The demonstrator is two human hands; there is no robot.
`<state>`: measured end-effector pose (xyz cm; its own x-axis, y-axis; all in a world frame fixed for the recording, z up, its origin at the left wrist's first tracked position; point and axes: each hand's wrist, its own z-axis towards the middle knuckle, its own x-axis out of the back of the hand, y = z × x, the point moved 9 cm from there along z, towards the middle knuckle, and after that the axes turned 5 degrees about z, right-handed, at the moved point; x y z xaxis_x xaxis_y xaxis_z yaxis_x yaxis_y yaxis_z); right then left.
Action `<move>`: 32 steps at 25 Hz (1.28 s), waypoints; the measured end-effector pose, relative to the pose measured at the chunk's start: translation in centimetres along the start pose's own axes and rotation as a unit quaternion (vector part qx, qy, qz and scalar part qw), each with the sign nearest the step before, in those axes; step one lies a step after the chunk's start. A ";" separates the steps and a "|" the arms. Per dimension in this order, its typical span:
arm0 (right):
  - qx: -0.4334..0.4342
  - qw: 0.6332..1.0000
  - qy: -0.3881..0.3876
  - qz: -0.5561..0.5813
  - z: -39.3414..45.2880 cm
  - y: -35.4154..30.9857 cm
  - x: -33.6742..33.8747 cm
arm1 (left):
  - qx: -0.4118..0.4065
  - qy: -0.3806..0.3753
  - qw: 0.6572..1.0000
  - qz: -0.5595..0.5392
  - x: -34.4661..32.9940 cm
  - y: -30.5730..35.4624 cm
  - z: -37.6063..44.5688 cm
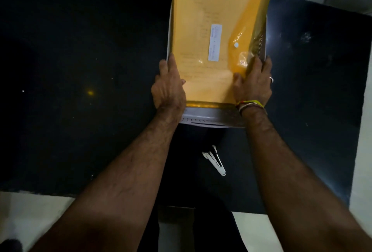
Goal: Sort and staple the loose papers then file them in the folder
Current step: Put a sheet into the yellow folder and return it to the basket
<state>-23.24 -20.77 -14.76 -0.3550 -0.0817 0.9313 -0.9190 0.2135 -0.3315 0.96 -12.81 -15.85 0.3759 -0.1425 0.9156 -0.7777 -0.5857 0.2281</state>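
Observation:
A translucent yellow plastic folder with a snap button and a white label lies in a grey paper tray at the top middle. Papers show through the folder's cover. My left hand grips the folder's near left edge, thumb on top. The near right edge is held by my right hand, which has its thumb on the flap and a thread band on the wrist. A white stapler lies on the dark table just in front of the tray, between my forearms.
The dark table spreads wide to the left and right of the tray. Its near edge runs along the bottom, with pale floor beyond it. The table's right edge meets a pale strip.

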 end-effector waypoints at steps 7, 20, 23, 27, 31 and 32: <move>-0.025 1.000 0.002 -0.006 -3.7 2.2 0.4 | -0.002 -0.008 1.000 0.011 -0.8 -0.7 -2.3; 0.038 0.995 0.088 0.006 -11.4 3.1 4.1 | -0.094 0.079 0.984 0.131 -0.2 2.1 -9.7; 0.129 0.980 0.133 0.070 -19.1 3.1 4.8 | -0.160 0.131 0.976 0.063 -0.1 3.3 -14.8; 0.145 0.987 -0.062 -0.009 -24.4 6.4 -1.6 | -0.120 0.180 0.976 0.008 0.0 -0.9 -18.9; 0.193 0.973 -0.128 -0.019 -22.3 4.9 -4.7 | -0.077 0.132 0.988 -0.011 -1.3 -5.8 -19.6; 0.237 0.961 -0.138 -0.040 -21.8 3.2 -5.2 | -0.069 0.101 0.992 -0.014 -1.9 -6.6 -19.3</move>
<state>-20.64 1.57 -17.37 -0.2510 -0.3490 0.9029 -0.8974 -0.2658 -0.3523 -4.32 6.73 -12.77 0.2999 0.0430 0.9530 -0.8358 -0.4697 0.2842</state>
